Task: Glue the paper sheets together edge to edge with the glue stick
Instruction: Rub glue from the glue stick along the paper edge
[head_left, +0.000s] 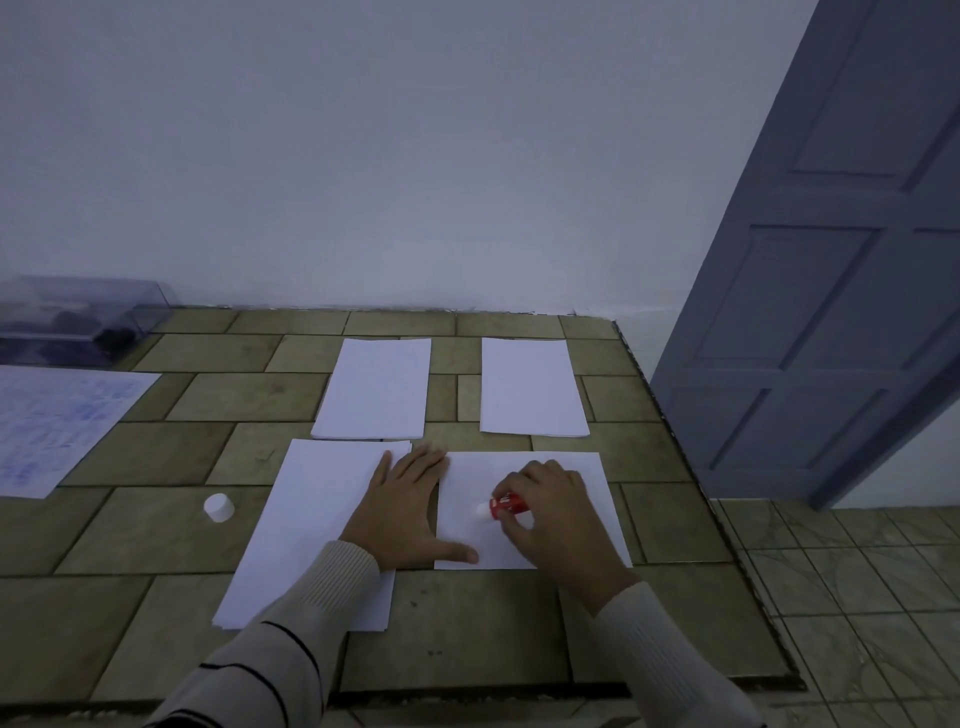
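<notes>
Two hands (402, 512) (553, 517), one glue stick (508, 504)

Print on the glue stick (506, 504) and left sheet (57, 421) is illegible.

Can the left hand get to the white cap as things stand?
Probably yes: the cap lies uncovered on the table, with only flat paper between it and the left hand.

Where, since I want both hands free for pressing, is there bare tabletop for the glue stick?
Bare tiles lie around the cap, between the printed sheet and the near-left stack, and along the table's near edge below the right sheet. The middle is crowded by the left hand and right hand.
</notes>
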